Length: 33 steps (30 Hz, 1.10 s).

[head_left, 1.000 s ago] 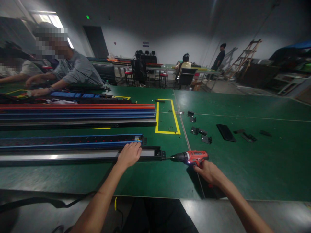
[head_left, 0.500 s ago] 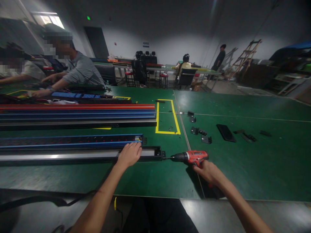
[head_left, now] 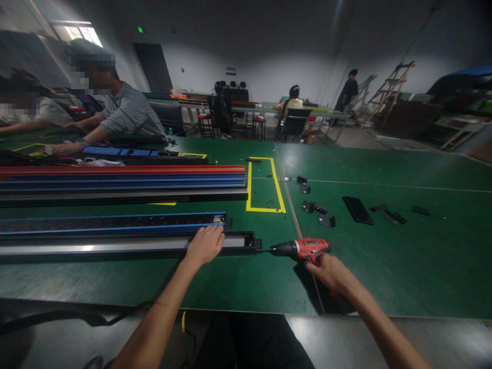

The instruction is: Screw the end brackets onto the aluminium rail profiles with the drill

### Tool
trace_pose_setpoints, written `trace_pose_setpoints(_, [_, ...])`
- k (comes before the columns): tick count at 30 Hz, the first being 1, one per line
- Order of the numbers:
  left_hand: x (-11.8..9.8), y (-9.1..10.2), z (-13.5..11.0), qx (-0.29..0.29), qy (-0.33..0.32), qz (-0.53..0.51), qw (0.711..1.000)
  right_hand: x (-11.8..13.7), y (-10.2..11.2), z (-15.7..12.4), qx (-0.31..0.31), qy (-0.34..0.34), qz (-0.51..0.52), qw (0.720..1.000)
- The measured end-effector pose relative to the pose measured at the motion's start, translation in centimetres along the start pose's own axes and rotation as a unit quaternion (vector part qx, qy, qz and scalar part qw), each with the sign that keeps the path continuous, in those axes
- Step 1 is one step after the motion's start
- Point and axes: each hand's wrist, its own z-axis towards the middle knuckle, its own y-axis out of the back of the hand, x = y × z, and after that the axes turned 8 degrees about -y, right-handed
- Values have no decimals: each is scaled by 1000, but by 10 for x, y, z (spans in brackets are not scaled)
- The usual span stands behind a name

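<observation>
My right hand (head_left: 333,272) is wrapped round the grip of a red and black cordless drill (head_left: 312,248). Its long bit points left and meets the small black bracket (head_left: 259,246) at the end of a long black metal channel (head_left: 238,251). The screw at the bit's tip is too small to make out. My left hand (head_left: 205,244) lies over that channel near its right end, fingers bent over the far edge and gripping it. Directly behind runs a blue-edged channel (head_left: 154,222) with a dark strip inside, close to my left fingertips.
Red, blue and black channels (head_left: 123,183) lie further back on the green table (head_left: 384,277). Beyond a yellow tape rectangle (head_left: 265,209) are several black brackets (head_left: 326,220) and a flat black phone-like object (head_left: 358,210). A co-worker (head_left: 128,110) leans in at the left.
</observation>
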Motion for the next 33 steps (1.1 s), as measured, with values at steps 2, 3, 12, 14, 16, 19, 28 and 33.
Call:
trace_pose_setpoints(2, [0, 0, 0, 2, 1, 2, 1000, 1, 0, 0, -3, -1, 0, 1000])
trace_pose_setpoints(3, [0, 0, 0, 2, 2, 4, 1000, 1, 1, -1, -5, -3, -2, 1000])
trace_pose_setpoints(12, [0, -1, 0, 5, 0, 12, 1000, 4, 4, -4, -4, -4, -19, 1000])
trace_pose_setpoints(14, [1, -2, 0, 7, 0, 14, 1000, 4, 4, -3, -4, -4, -16, 1000])
trace_pose_setpoints(16, [1, -2, 0, 7, 0, 10, 1000, 4, 3, -3, -4, -2, -10, 1000])
trace_pose_setpoints(19, [1, -2, 0, 4, 0, 1, 1000, 4, 3, -3, -6, -1, -3, 1000])
trace_pose_setpoints(28, [0, -1, 0, 2, -2, 6, 1000, 1, 1, -2, -5, -10, -13, 1000])
trace_pose_setpoints(33, [0, -1, 0, 4, -1, 1, 1000, 3, 3, -3, 1, -3, -17, 1000])
